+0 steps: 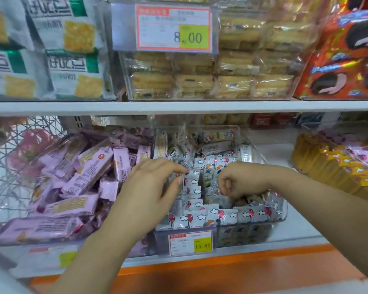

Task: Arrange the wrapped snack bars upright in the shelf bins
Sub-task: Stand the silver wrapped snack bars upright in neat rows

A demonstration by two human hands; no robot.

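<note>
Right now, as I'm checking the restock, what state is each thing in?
left hand: pinches an upright white bar.
right hand: fingers curled, what they hold is hidden.
front row of white bars: standing upright.
pink bars: lying jumbled.

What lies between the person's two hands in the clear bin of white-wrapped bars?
In the head view, upright white snack bars printed with balloons and clouds stand between the left hand and the right hand; no bare gap shows.
</note>
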